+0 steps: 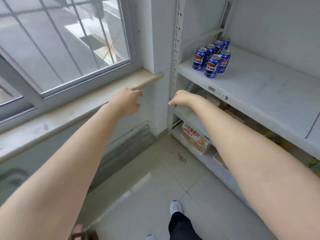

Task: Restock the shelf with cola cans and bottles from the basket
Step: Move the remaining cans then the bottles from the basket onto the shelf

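Six blue cola cans (pixel 212 64) stand upright in two close rows at the far left end of the white shelf (pixel 259 90). Below them, the right hand (pixel 180 99) hangs near the shelf's upright, fingers drooping, seemingly empty. Further left, the left hand (pixel 127 101) hovers loosely curled and empty beside the window sill (pixel 69 113).

Six cola cans (pixel 212 65) on white shelf (pixel 259 87), left hand (pixel 127 101) and right hand (pixel 180 99) outstretched

Blue cola cans (pixel 211 58) stand on the white shelf (pixel 259 87).
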